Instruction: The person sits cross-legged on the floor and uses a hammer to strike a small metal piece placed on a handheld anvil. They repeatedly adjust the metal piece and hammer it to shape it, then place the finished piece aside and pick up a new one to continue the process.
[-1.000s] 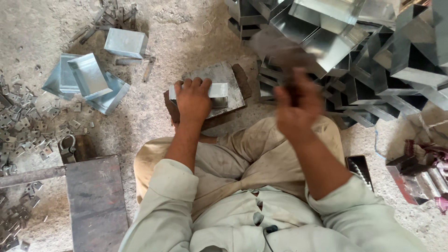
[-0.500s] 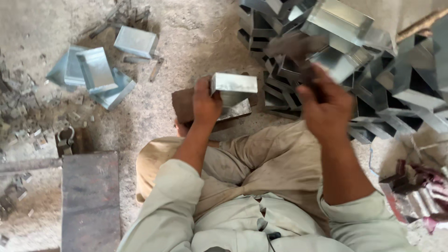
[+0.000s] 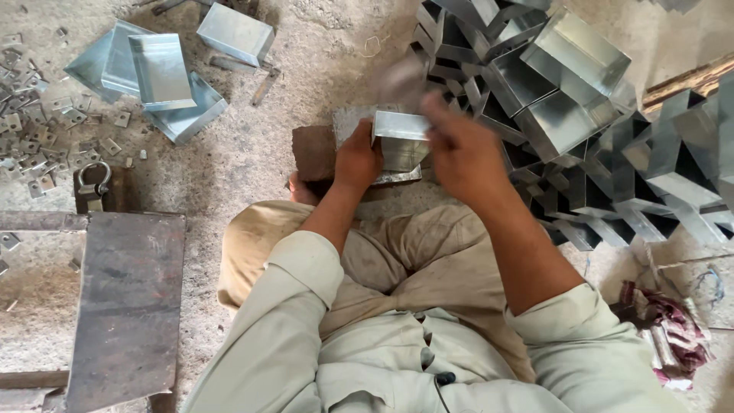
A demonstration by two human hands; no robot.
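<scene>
**Sheet-metal box steadied on a block as the striking hand blurs above it**

A seated person works on a gritty concrete floor (image 3: 306,92). Well out beyond the right fingers rises the largest thing in view, a heap of folded galvanised channels and boxes (image 3: 581,99). Near the person's left knee, well back from the left fingers, lies a dark steel plate (image 3: 126,306). Far out past the left fingers sits a small stack of finished metal boxes (image 3: 160,73), with scattered small metal tabs (image 3: 46,130) beyond them.

The left hand (image 3: 355,160) has its fingers closed over the near edge of a small sheet-metal box (image 3: 401,138), pressing it onto a flat metal sheet and a brown block (image 3: 313,151) just beside and under those fingers. The right hand (image 3: 459,149) hovers just right of the box, fingers curled; it seems to hold a tool, but the blur (image 3: 401,76) above the box is too smeared to name, so whether the grip is tight cannot be told.

Judged from this view, doing the step well means keeping the box flat and square on the block, the left fingers clear of the struck edge, and the blows short and landing on the seam rather than the thin wall, which would dent easily.
</scene>
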